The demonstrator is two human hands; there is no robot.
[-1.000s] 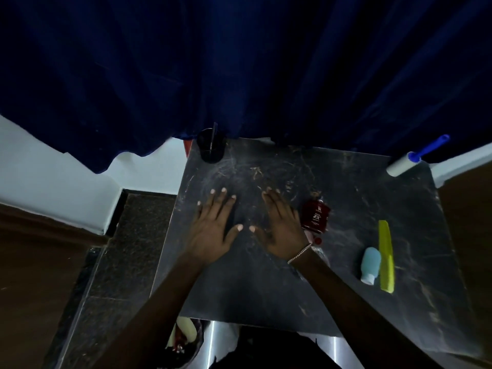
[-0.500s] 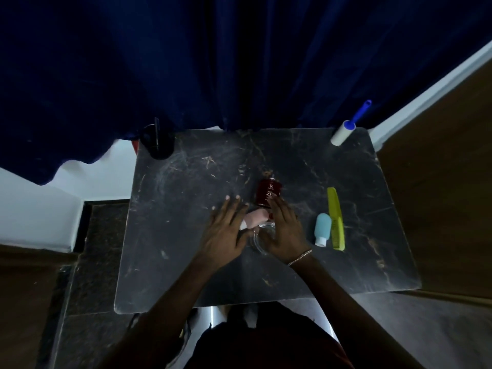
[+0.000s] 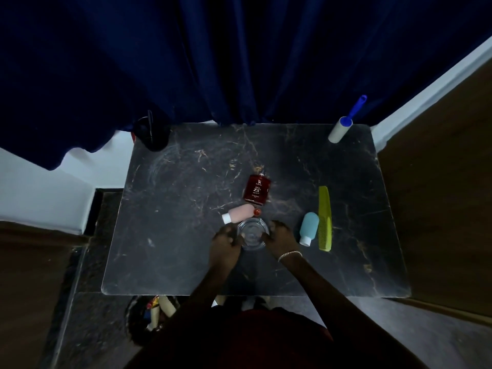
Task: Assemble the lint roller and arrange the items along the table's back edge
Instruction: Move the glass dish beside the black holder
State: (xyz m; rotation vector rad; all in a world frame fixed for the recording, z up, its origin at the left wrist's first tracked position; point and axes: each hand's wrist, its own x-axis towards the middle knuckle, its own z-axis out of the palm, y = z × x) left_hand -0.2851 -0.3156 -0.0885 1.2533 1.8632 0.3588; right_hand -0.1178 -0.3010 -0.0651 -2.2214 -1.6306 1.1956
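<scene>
A white lint roller with a blue handle (image 3: 342,127) leans at the back right corner of the dark marble table (image 3: 186,209). A clear glass dish (image 3: 251,233) sits near the table's middle. My left hand (image 3: 226,242) grips its left rim and my right hand (image 3: 279,234) grips its right rim. Just behind the dish lie a pink bottle with a white cap (image 3: 238,213) and a small red ball (image 3: 257,212). A red perfume bottle (image 3: 257,189) lies further back. To the right lie a light blue bottle (image 3: 308,227) and a yellow-green comb (image 3: 325,218).
A black cup holding a dark stick (image 3: 151,134) stands at the back left corner. A dark blue curtain (image 3: 239,62) hangs behind the table. A bin with rubbish (image 3: 149,315) sits on the floor under the front edge. Wooden panels flank both sides.
Both hands have drawn back from flat on the table and curled around the glass dish. The camera view has shifted, revealing the pink bottle and the dish.
</scene>
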